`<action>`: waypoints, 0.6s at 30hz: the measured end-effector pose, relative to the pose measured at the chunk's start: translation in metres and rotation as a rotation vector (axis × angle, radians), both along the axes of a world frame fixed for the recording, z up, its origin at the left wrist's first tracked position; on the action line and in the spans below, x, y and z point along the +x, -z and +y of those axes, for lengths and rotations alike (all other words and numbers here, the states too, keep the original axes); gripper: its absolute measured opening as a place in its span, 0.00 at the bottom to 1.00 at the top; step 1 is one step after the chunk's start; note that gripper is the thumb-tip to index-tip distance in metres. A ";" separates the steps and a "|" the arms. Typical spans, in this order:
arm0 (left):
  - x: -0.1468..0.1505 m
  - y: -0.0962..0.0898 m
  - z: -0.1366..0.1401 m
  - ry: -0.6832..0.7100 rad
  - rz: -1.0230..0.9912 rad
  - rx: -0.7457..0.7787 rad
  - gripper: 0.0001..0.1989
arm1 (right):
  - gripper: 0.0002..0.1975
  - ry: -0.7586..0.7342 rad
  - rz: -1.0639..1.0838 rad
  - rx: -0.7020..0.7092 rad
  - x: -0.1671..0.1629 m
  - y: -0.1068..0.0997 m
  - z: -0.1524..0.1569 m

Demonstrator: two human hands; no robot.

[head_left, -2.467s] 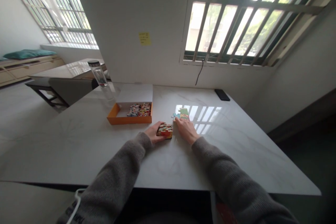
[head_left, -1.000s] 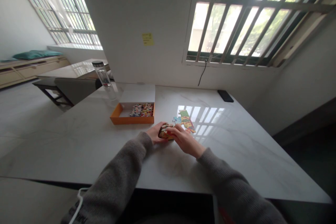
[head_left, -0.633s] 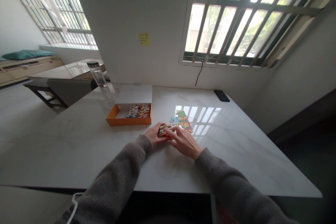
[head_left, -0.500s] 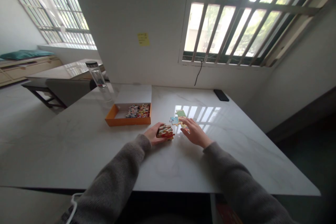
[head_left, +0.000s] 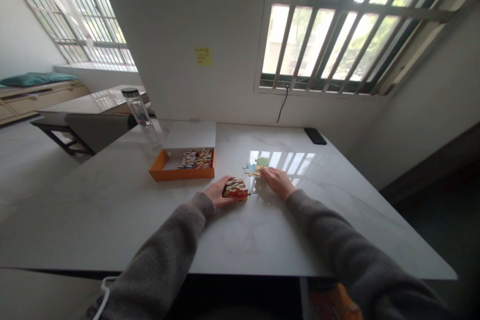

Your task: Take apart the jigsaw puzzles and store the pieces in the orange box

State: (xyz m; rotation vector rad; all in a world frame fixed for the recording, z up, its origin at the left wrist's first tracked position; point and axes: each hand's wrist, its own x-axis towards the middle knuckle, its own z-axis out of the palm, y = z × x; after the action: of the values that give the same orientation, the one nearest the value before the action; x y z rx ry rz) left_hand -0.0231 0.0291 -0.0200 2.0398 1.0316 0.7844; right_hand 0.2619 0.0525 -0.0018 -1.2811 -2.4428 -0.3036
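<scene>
My left hand (head_left: 218,193) is wrapped round a thick stack of jigsaw puzzle pieces (head_left: 236,189), held on edge just above or on the tabletop; which of these I cannot tell. To its right, my right hand (head_left: 277,181) has its fingertips closed together at the near edge of a small group of flat puzzle pieces (head_left: 261,162), pinching one of them. Green, light blue and yellowish parts of that group show. My fingers hide its right side.
Left of my hands, an orange box (head_left: 182,174) holds rows of puzzle pieces (head_left: 197,158). A clear bottle with a dark lid (head_left: 137,107) stands behind it. A black phone (head_left: 315,136) lies at the back right of the white marbled table (head_left: 240,240).
My right hand has drawn its spread fingers together at the flat pieces. Those pieces have shifted and turned slightly. My left hand keeps the stack in about the same place.
</scene>
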 end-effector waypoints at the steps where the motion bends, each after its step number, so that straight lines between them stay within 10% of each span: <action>1: 0.000 0.000 0.000 0.001 0.001 -0.003 0.33 | 0.18 0.057 0.023 -0.008 -0.003 -0.001 0.002; 7: -0.001 0.000 0.002 0.014 -0.001 -0.020 0.34 | 0.18 0.244 0.128 -0.135 -0.010 -0.003 0.013; 14: 0.000 -0.008 -0.001 0.037 -0.002 -0.018 0.32 | 0.20 -0.106 0.418 -0.092 -0.027 -0.017 -0.026; 18: 0.000 -0.012 -0.002 0.030 0.021 0.010 0.31 | 0.24 -0.284 0.203 -0.016 -0.053 -0.020 -0.063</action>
State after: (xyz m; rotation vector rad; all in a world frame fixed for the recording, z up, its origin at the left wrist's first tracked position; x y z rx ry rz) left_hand -0.0231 0.0272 -0.0082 2.0715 1.0089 0.7555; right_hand 0.2088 -0.0101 0.0181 -0.9041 -2.4119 -0.0739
